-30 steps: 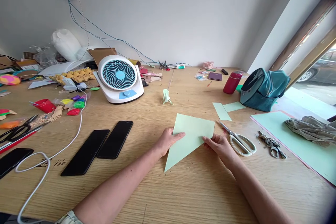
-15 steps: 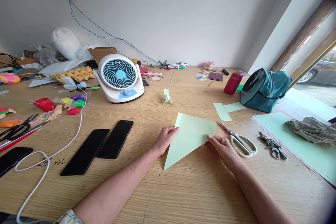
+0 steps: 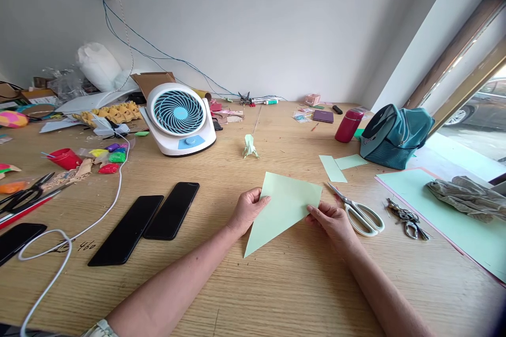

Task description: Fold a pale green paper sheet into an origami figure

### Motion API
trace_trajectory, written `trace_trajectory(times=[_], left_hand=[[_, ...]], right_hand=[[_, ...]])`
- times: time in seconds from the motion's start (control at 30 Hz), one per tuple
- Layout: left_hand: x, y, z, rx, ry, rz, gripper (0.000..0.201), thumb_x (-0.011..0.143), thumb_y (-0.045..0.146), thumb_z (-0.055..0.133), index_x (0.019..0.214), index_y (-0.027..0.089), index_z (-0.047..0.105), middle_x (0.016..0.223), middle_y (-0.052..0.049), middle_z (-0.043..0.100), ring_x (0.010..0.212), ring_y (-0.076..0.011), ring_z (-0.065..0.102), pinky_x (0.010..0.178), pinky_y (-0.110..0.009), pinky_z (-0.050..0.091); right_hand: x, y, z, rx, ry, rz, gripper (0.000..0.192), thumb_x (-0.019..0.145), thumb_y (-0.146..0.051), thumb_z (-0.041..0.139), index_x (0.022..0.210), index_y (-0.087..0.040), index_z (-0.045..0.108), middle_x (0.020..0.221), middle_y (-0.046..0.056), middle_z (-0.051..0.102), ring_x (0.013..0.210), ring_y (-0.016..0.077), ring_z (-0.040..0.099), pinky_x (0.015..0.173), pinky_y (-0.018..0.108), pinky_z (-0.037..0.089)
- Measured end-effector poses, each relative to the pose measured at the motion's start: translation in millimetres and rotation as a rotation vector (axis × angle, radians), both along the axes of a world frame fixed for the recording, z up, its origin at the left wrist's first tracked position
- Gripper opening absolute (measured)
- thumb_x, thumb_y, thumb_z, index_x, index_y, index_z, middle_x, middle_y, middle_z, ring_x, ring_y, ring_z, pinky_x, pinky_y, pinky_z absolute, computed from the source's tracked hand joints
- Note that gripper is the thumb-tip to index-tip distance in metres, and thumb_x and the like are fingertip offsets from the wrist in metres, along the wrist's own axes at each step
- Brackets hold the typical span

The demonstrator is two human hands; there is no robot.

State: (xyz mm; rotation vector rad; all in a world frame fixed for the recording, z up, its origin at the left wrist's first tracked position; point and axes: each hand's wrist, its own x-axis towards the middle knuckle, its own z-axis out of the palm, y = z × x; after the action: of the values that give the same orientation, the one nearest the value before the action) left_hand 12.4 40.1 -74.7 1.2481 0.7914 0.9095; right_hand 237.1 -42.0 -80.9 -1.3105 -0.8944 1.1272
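A pale green sheet of paper (image 3: 282, 208) is held between my two hands above the wooden table. My left hand (image 3: 250, 209) pinches its left edge, thumb on top and fingers underneath. On the right edge, my right hand (image 3: 330, 220) grips it the same way, the thumb lying over the paper. The sheet is tilted, with one sharp corner pointing down toward me. Just right of my right hand lie scissors (image 3: 361, 213) with white handles. Beyond the sheet stands a small folded figure (image 3: 250, 146) of the same pale green paper.
Two green paper strips (image 3: 332, 168) lie behind the scissors. Keys (image 3: 409, 219), a large green sheet (image 3: 446, 210), a teal bag (image 3: 399, 137) and a red flask (image 3: 348, 125) are at right. Black phones (image 3: 173, 210), a white cable (image 3: 118, 189) and a fan (image 3: 179, 118) occupy the left.
The view has shifted slightly, so everything sits a little further left. My right thumb's grip has moved slightly; both hands still hold the sheet.
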Motion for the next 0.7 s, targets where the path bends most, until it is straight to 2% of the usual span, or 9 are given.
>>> trace_trajectory(times=[0.27,0.47,0.6,0.7], left_hand=[[-0.9,0.1,-3.7,0.083,-0.019,-0.055,0.042,0.083,0.041,0.068,0.114,0.015,0.059,0.098,-0.009,0.073,0.073,-0.0177,0.067,0.065,-0.026,0.051],[-2.8,0.3,-1.7,0.037,-0.06,-0.092,0.055,0.086,0.042,0.066,0.131,0.017,0.049,0.099,-0.01,0.073,0.071,-0.0186,0.067,0.064,-0.028,0.051],[-1.9,-1.9,3.4,0.025,-0.149,-0.152,0.056,0.087,0.043,0.065,0.134,0.016,0.048,0.112,-0.013,0.07,0.089,-0.023,0.069,0.076,-0.031,0.052],[-0.2,-5.5,6.6,0.029,-0.168,-0.195,0.058,0.082,0.04,0.073,0.13,0.016,0.052,0.122,-0.014,0.066,0.103,-0.0257,0.066,0.082,-0.031,0.051]], right_hand=[[-0.7,0.4,0.0,-0.011,0.034,0.025,0.043,0.063,-0.053,0.084,0.09,-0.02,0.079,0.071,0.006,0.075,0.064,0.0202,0.069,0.066,0.032,0.057],[-0.9,-0.3,6.9,-0.039,0.022,0.064,0.046,0.061,-0.053,0.084,0.093,-0.02,0.077,0.069,0.005,0.074,0.066,0.0214,0.07,0.067,0.033,0.057],[-1.3,0.2,6.5,-0.033,-0.008,0.087,0.044,0.061,-0.052,0.085,0.089,-0.02,0.076,0.066,0.003,0.071,0.064,0.0198,0.068,0.065,0.031,0.055],[-1.5,0.9,5.5,-0.016,0.01,0.027,0.044,0.06,-0.052,0.085,0.089,-0.02,0.075,0.066,0.001,0.07,0.06,0.0169,0.064,0.063,0.03,0.053]])
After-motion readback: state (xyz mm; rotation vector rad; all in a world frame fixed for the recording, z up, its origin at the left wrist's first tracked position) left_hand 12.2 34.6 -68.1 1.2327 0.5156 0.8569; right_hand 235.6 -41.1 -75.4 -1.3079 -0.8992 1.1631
